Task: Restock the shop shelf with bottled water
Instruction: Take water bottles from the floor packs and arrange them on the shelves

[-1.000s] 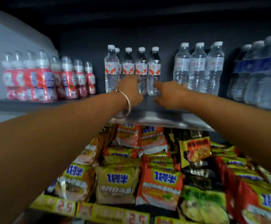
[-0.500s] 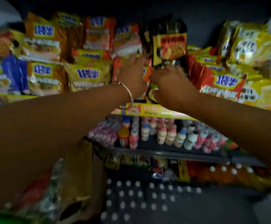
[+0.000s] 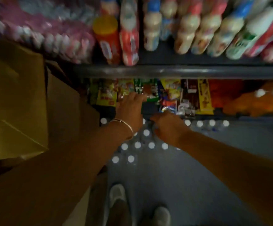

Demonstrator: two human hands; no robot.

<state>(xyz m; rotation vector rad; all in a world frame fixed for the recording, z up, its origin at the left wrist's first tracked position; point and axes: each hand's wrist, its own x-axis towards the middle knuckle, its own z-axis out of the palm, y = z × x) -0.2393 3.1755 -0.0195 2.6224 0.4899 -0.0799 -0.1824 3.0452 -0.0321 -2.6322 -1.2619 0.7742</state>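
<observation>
Bottles point(image 3: 137, 145) stand capped on the floor just below both hands, none lifted yet. Left hand point(image 3: 130, 110) reaches down with fingers relaxed, holding nothing; right hand point(image 3: 169, 128) hovers over the caps, its fingers hidden, grip unclear. Most restocking seemingly remains.

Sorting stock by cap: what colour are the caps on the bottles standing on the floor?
White caps, seen from above in the head view.

A dim shop aisle seen from above: a grey floor point(image 3: 197, 176) runs beneath dark metal shelving point(image 3: 181, 71) crowded with blurred drink bottles point(image 3: 186, 30) and snack packets point(image 3: 170, 92), while brown cardboard boxes point(image 3: 15, 95) stand at left.
</observation>
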